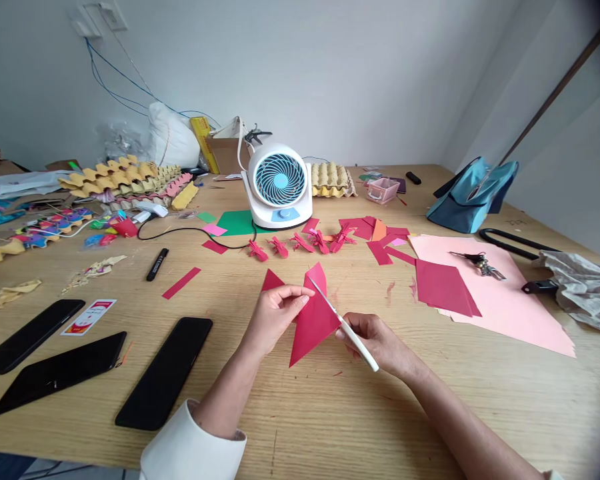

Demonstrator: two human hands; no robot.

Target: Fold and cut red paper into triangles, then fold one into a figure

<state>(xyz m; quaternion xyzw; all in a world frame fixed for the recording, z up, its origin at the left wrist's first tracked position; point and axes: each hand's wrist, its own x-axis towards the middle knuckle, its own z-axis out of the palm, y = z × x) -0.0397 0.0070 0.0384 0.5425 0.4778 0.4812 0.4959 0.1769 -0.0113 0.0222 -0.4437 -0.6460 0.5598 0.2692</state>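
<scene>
A piece of red paper (311, 325) is pinched between the thumb and fingers of my left hand (279, 313), above the middle of the table. My right hand (377, 341) is closed around scissors (359, 343) with a white handle. Their blades lie across the red paper, pointing up and left toward my left fingertips. Behind my left hand, another red paper piece (271, 280) shows in part. Farther back, several small cut and folded red paper shapes (303, 243) stand in a row.
A white fan (283, 181) stands behind the paper shapes. Red sheets (445, 287) and keys (481, 264) rest on pink paper (520, 313) at right. Three dark phones, one a black phone (165, 373), lie at left near a marker (157, 265) and a red strip (181, 283).
</scene>
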